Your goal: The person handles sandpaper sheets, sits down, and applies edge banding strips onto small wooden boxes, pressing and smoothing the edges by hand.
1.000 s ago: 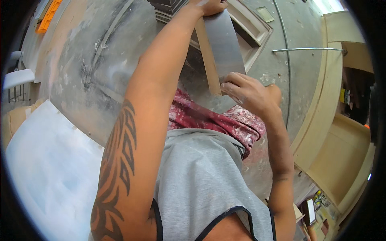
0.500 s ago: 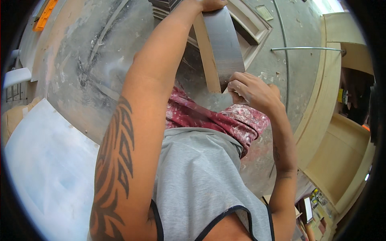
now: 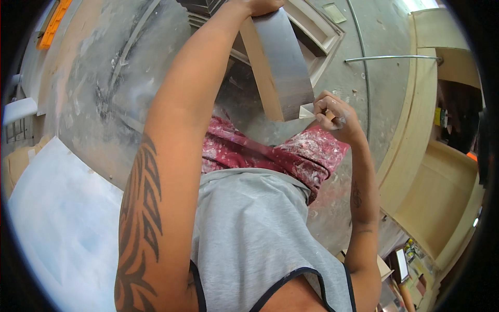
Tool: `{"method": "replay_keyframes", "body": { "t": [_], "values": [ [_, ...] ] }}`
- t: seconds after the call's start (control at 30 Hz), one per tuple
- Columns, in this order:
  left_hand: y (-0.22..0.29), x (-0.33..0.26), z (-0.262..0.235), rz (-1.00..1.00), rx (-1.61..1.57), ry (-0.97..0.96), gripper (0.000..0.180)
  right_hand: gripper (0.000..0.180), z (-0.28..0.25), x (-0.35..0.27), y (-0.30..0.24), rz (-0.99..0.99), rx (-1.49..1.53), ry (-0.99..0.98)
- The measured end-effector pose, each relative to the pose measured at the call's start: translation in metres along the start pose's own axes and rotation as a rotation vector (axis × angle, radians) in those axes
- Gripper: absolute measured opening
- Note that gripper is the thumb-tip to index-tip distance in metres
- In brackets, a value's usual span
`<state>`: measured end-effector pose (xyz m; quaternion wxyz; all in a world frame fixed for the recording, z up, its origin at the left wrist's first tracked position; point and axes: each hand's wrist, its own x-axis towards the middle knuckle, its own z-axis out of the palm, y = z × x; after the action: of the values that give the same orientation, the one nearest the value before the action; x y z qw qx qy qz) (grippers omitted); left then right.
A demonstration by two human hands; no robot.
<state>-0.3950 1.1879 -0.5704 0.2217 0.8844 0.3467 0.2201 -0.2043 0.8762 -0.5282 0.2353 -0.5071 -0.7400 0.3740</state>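
Observation:
A long box-like board (image 3: 283,62), with a dark wood-grain face and a bare tan edge, slants toward me at the top middle. My left hand (image 3: 262,6) grips its far end; part of that hand is cut off by the top of the picture. My right hand (image 3: 337,117), dusted with white, is closed around a putty knife (image 3: 306,111) with a wooden handle. The small metal blade rests at or close beside the board's near right corner; contact is hard to make out.
Dark and pale frames (image 3: 325,34) lie beyond the board. A metal rod (image 3: 392,58) and a cable (image 3: 364,47) are at the right, by pale wooden cabinets (image 3: 434,192). On the left lies a large whitish panel (image 3: 65,223) over the stained concrete floor (image 3: 140,83).
My right hand has drawn back to the right from the board's near corner and turned, so the putty knife's blade and handle now show. My left hand keeps its grip.

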Motion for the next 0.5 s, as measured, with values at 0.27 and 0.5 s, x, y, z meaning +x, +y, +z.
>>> {"method": "replay_keyframes", "body": {
  "t": [0.27,0.5],
  "values": [
    [0.003,-0.001,-0.002,-0.02,-0.008,0.012,0.023,0.015,0.0,-0.042,0.052,0.204,0.565,0.313],
    [-0.002,-0.002,-0.002,-0.01,0.004,0.037,0.025,0.01,-0.026,-0.065,0.074,0.106,0.907,0.991]
  ]
}}
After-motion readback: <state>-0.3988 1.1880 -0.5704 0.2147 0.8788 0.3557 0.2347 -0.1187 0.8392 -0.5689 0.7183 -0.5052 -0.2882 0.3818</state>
